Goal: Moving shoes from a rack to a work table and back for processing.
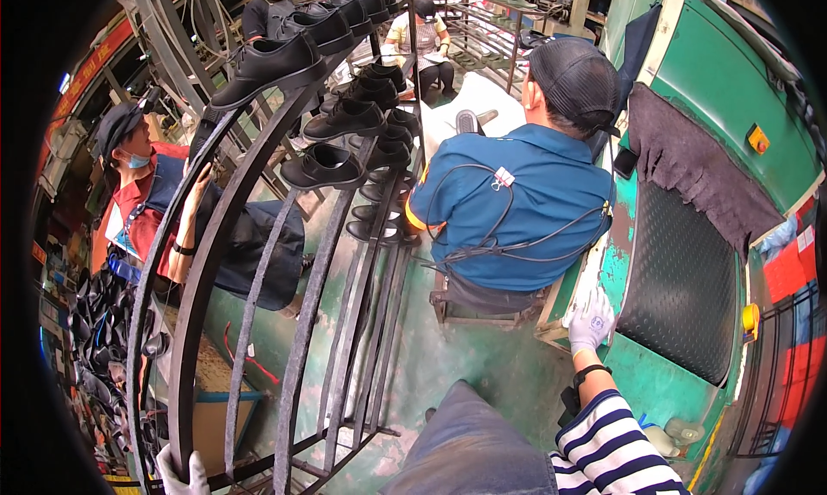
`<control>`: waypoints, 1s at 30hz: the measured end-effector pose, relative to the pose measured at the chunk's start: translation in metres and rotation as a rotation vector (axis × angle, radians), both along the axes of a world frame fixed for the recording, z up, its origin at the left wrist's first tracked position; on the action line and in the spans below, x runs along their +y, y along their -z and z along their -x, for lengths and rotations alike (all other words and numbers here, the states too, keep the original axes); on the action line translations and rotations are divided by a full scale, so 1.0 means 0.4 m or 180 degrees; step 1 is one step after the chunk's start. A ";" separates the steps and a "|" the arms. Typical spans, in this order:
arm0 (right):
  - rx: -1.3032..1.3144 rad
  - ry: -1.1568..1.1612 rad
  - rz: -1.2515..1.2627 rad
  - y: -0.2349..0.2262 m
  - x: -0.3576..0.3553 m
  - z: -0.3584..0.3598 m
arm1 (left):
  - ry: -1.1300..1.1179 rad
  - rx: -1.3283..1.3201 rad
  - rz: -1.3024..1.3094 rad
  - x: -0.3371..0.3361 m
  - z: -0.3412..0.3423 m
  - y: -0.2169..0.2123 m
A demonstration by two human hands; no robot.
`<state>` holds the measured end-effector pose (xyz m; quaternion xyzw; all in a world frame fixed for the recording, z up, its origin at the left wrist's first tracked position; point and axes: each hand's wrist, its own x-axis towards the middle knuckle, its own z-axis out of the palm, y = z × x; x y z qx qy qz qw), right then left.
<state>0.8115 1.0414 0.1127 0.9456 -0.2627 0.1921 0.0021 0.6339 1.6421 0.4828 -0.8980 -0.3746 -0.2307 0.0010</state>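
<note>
My left hand (181,475), in a pale glove, closes round the dark rail of a metal shoe rack (191,323) at the lower left. Black lace-up shoes (269,64) stand in a row on the rack's far upper end, with several more black shoes (345,120) on the lower tiers behind. My right hand (592,319), in a white glove, lies with fingers stretched out on the near left edge of a green machine (668,370). Nothing shows in that hand. A black textured conveyor belt (680,280) runs through the machine beside it.
A seated person in a blue shirt (521,206) works just ahead, on a low stool (487,310). Left of the rack, another person in a dark apron (258,245) touches its rail. Dark shoe parts (112,340) hang at far left. Farther racks (491,30) stand behind.
</note>
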 end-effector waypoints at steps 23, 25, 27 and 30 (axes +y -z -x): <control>0.0167 0.0148 0.0085 0.049 -0.014 -0.007 | 0.0231 -0.0486 -0.0105 0.021 0.002 0.012; 0.0189 0.0180 0.0010 0.048 -0.012 -0.006 | 0.0179 -0.0478 -0.0026 0.020 0.001 0.014; 0.0102 0.0067 -0.0030 0.044 -0.011 -0.002 | 0.0171 -0.0476 0.0008 0.020 -0.001 0.010; 0.0100 -0.0042 -0.0048 0.035 -0.011 0.005 | 0.0185 -0.0409 -0.0103 0.019 -0.002 0.007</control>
